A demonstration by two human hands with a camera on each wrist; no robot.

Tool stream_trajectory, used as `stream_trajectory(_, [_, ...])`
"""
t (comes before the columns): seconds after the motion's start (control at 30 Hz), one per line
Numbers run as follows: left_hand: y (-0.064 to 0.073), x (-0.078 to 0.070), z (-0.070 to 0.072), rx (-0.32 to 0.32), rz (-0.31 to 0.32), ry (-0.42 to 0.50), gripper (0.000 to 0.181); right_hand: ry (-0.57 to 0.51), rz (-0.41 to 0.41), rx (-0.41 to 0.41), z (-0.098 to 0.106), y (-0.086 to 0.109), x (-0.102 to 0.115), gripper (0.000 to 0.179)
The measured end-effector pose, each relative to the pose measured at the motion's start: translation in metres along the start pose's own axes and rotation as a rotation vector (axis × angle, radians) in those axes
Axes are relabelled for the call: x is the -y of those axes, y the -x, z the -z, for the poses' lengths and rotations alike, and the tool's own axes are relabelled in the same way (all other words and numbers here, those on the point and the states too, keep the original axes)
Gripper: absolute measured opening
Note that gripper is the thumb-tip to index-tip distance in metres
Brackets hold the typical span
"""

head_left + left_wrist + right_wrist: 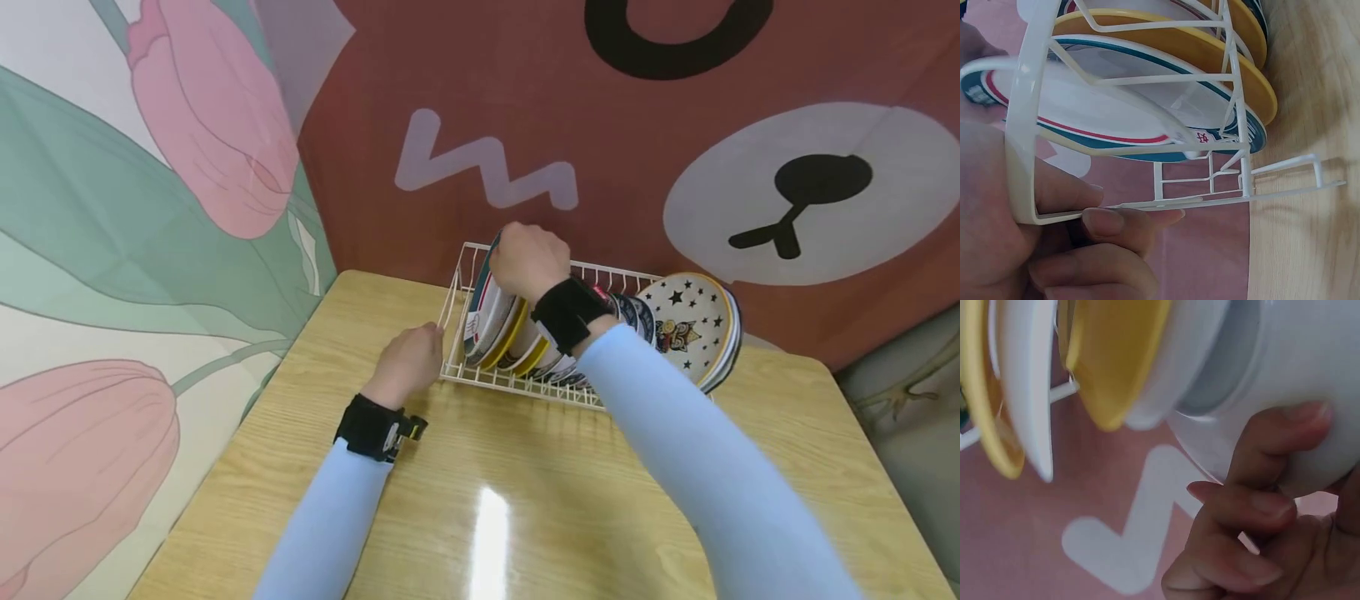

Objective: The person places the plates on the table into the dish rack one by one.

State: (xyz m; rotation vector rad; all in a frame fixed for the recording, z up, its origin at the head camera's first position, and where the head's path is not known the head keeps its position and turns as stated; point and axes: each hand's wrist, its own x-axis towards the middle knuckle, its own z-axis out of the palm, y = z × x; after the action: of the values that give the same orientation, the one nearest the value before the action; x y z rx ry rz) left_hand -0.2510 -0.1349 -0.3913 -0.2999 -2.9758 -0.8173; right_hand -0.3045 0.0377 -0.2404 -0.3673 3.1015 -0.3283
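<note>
My left hand (408,358) grips the left end of a white wire dish rack (468,250). In the left wrist view, thumb and fingers of this hand (1097,256) curl around the lower corner of the end wire (1025,125). Over the rack's left end, my right hand (528,258) pinches the upper rim of a white plate with a teal and red border (474,325). That plate (1116,115) stands on edge just inside the end wires. The right wrist view shows the right hand's fingers (1254,506) against the plate's white underside (1297,362).
Yellow-backed plates (512,337) stand upright beside it. Several dark-patterned dishes (637,312) and a star-patterned plate (686,325) fill the rack's right side. The rack stands on a wooden table (420,517) near a wall with a printed bear (450,67).
</note>
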Motion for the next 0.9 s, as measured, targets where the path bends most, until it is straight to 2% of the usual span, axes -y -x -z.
stream_trajectory(0.2, [0.002, -0.002, -0.001, -0.01, -0.007, -0.002, 0.036, 0.064, -0.008, 0.016, -0.027, -0.017, 0.005, 0.032])
stream_trajectory(0.4, [0.003, -0.005, 0.0, -0.005, -0.009, 0.004, 0.038, 0.134, 0.0, -0.024, -0.043, -0.02, 0.006, 0.027])
stream_trajectory(0.47, [0.003, -0.006, 0.0, -0.01, -0.01, -0.001, 0.039, 0.155, -0.011, -0.04, -0.044, -0.019, 0.005, 0.026])
stream_trajectory(0.7, [0.002, -0.006, 0.0, -0.016, 0.001, -0.021, 0.04, 0.216, 0.001, -0.08, -0.044, -0.011, 0.0, 0.045])
stream_trajectory(0.8, [0.002, -0.006, 0.0, -0.013, 0.0, -0.017, 0.041, 0.176, 0.03, -0.096, -0.039, -0.006, -0.002, 0.039])
stream_trajectory(0.9, [0.003, -0.006, 0.0, -0.012, 0.003, -0.013, 0.039, 0.103, 0.054, -0.074, -0.031, 0.001, -0.006, 0.041])
